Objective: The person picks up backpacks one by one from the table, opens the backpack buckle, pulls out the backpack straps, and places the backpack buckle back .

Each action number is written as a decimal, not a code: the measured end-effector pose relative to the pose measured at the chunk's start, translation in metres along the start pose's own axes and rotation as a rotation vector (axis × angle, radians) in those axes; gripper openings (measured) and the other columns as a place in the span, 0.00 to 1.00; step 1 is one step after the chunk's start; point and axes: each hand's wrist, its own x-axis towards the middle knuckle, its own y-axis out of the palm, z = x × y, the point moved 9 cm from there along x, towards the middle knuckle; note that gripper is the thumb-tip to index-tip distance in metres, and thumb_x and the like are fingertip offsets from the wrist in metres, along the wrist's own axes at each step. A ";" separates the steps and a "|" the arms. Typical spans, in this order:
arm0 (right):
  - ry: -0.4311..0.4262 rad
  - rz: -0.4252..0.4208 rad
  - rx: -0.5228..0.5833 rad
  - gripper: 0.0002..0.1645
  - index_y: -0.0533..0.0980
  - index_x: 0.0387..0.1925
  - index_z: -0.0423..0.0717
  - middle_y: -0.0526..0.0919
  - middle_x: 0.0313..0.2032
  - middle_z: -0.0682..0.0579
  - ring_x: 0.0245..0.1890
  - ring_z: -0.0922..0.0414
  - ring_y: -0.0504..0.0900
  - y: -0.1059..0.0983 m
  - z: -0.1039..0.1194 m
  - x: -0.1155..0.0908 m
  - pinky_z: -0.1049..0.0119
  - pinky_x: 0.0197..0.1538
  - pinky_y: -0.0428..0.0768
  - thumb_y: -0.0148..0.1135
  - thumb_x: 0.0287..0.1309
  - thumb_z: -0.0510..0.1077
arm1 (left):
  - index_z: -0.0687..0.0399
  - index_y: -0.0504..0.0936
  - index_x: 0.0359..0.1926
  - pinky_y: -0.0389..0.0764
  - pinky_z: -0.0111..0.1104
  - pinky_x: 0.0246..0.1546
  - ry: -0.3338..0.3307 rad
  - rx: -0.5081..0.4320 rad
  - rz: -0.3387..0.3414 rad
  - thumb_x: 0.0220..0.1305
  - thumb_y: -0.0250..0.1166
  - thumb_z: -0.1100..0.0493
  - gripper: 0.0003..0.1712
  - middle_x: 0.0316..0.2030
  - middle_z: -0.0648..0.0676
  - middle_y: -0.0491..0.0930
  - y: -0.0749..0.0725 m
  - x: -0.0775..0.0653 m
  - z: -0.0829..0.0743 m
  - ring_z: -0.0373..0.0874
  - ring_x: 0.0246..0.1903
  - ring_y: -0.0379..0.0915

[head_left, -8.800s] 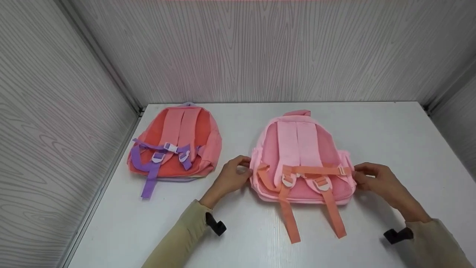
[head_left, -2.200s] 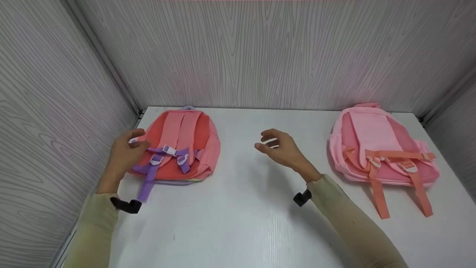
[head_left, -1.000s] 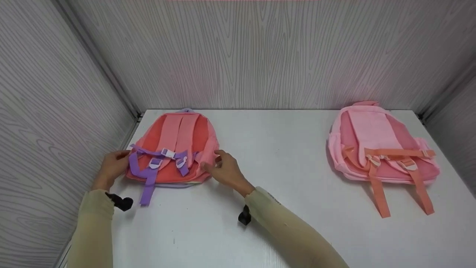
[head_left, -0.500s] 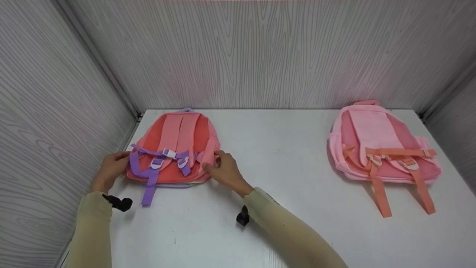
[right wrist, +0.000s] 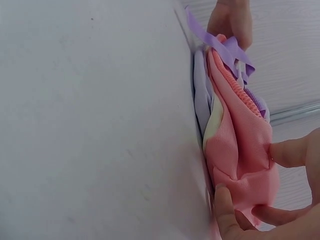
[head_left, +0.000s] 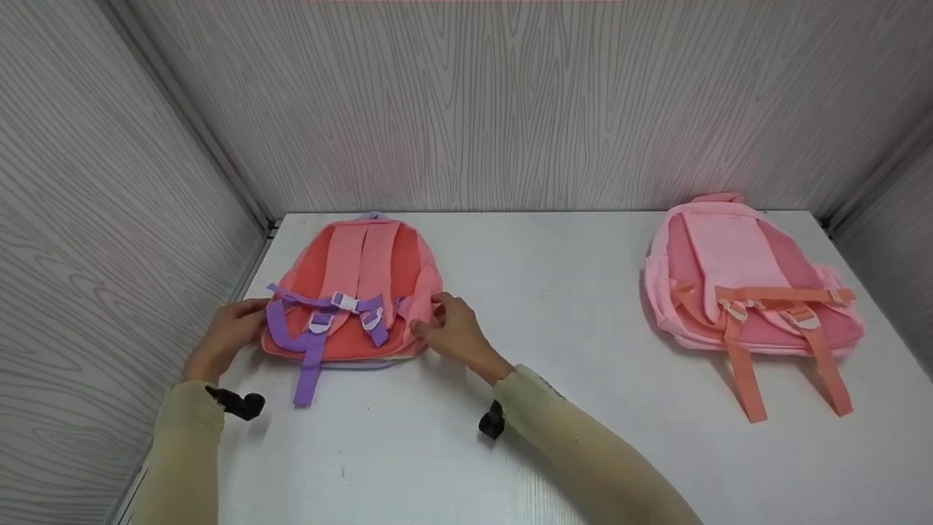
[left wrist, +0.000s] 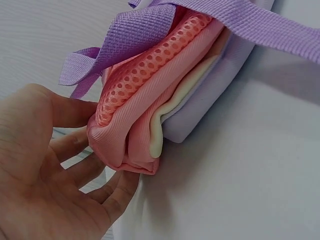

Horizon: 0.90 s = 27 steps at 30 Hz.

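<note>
A coral backpack point(head_left: 353, 292) with purple straps lies straps-up on the white table at the left. Its lower left corner point(left wrist: 125, 135) is between the thumb and fingers of my left hand point(head_left: 226, 335); in the left wrist view the fingertips go under the edge. Opposite it, my right hand point(head_left: 459, 335) pinches the lower right side, thumb on the coral cloth point(right wrist: 245, 145) and fingers bunching the side fabric. The bag's lilac front panel point(left wrist: 205, 105) faces down. One purple strap end point(head_left: 308, 379) trails toward me on the table.
A light pink backpack point(head_left: 736, 248) with orange straps point(head_left: 745, 379) lies straps-up at the table's right. Grey wood-grain panels point(head_left: 466, 109) rise behind the table point(head_left: 408, 452) and along both sides.
Earlier both hands held the pink backpack mid-table; it now lies at the right. Both hands moved to the coral backpack, which has just shifted slightly rightward with them.
</note>
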 end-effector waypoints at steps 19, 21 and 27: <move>0.012 0.055 -0.063 0.37 0.71 0.71 0.42 0.81 0.57 0.43 0.54 0.49 0.80 -0.043 -0.016 -0.019 0.56 0.56 0.86 0.71 0.67 0.52 | 0.62 0.65 0.80 0.63 0.57 0.77 0.050 0.019 0.099 0.81 0.56 0.42 0.39 0.77 0.67 0.66 0.040 -0.006 -0.029 0.61 0.74 0.63; -0.015 0.056 -0.073 0.36 0.71 0.71 0.41 0.81 0.56 0.43 0.53 0.49 0.80 -0.049 -0.019 -0.024 0.55 0.56 0.86 0.70 0.68 0.51 | 0.62 0.66 0.79 0.66 0.55 0.75 0.064 0.030 0.111 0.81 0.57 0.42 0.38 0.76 0.67 0.67 0.045 -0.007 -0.032 0.60 0.73 0.64; -0.091 0.080 -0.097 0.35 0.72 0.68 0.37 0.82 0.54 0.41 0.52 0.47 0.82 -0.063 -0.025 -0.037 0.52 0.54 0.87 0.69 0.68 0.50 | 0.63 0.71 0.76 0.75 0.42 0.63 0.127 0.091 0.116 0.81 0.58 0.45 0.34 0.71 0.67 0.74 0.061 -0.013 -0.045 0.55 0.65 0.72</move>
